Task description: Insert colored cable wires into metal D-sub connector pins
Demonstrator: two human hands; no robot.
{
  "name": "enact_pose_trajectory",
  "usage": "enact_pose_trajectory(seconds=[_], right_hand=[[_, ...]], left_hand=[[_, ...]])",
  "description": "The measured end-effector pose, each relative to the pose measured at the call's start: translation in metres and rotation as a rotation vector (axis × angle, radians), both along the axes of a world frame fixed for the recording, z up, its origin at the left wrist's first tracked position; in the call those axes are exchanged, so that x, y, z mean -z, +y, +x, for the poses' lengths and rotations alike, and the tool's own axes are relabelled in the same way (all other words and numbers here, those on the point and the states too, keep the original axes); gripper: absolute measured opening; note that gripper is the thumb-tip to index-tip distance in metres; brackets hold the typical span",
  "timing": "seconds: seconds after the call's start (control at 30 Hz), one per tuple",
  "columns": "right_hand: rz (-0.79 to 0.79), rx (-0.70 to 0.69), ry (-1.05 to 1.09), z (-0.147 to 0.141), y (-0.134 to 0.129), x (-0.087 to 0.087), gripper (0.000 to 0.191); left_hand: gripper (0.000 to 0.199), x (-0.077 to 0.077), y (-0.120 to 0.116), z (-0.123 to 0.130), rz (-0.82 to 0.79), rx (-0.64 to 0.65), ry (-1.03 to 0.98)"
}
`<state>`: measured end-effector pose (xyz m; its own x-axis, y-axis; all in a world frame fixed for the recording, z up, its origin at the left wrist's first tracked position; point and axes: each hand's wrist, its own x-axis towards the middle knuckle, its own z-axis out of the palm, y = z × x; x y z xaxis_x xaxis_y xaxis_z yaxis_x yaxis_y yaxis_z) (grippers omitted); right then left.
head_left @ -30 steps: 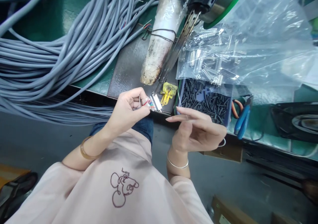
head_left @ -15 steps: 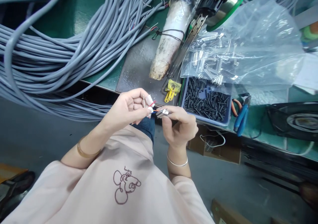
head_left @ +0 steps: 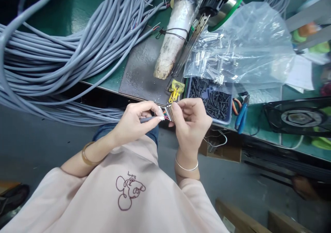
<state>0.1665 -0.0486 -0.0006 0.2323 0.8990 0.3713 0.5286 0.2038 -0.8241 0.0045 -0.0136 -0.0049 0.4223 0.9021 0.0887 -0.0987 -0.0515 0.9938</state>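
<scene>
My left hand [head_left: 141, 117] is pinching 1 grey cable [head_left: 148, 119] near its coloured wires, thumb and forefinger nearly closed. My right hand [head_left: 190, 121] is gripping the metal connector [head_left: 169, 112] between thumb and fingers. I'm holding both just off the near edge of the desk [head_left: 107, 82], near the yellow clip [head_left: 176, 91].

The person wore a loose, pale pink top [head_left: 85, 205] with wide sleeves, filling the bottom of the frame. A dark maroon line drawing [head_left: 130, 193] of a round-eared cartoon head marked its front, with small, slanting lettering [head_left: 131, 174] just above. Blue jeans [head_left: 152, 133] showed near the centre. An amber-brown bangle [head_left: 87, 155] circled the left forearm, a thin silver one [head_left: 186, 168] the right wrist. White coverings [head_left: 161, 118] capped fingertips of the left hand [head_left: 136, 121].
</scene>
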Motion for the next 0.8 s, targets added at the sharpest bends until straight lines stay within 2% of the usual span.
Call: enact_pose_trajectory(seconds=[0.07,0.17,0.27,0.37,0.47,0.57,0.67,0.8], right_hand=[[0.172,0.12,-0.117,0.0,-0.001,0.005,0.008],[0.409,0.226,-0.073,0.003,-0.002,0.015,0.006],[0.451,0.218,-0.028,0.009,-0.004,0.023,0.007],[0.428,0.101,-0.155,0.014,-0.005,0.027,0.012],[0.374,-0.007,-0.275,0.011,-0.002,0.03,0.014],[0.362,0.026,-0.239,0.005,0.003,0.034,0.015],[0.411,0.074,-0.275,0.001,0.007,0.038,0.016],[0.401,0.059,-0.322,0.0,0.011,0.038,0.016]], left_hand=[[0.006,0.001,0.001,0.005,-0.153,-0.006,-0.037],[0.016,0.0,0.009,0.008,-0.314,-0.018,-0.114],[0.023,0.001,0.018,0.008,-0.381,-0.054,-0.182],[0.025,0.005,0.024,0.007,-0.405,-0.062,-0.204],[0.02,0.008,0.025,0.006,-0.388,-0.043,-0.2],[0.013,0.008,0.023,0.009,-0.292,-0.063,-0.147],[0.009,0.008,0.02,0.015,-0.153,-0.172,-0.068],[0.008,0.009,0.019,0.025,-0.054,-0.329,0.04]])
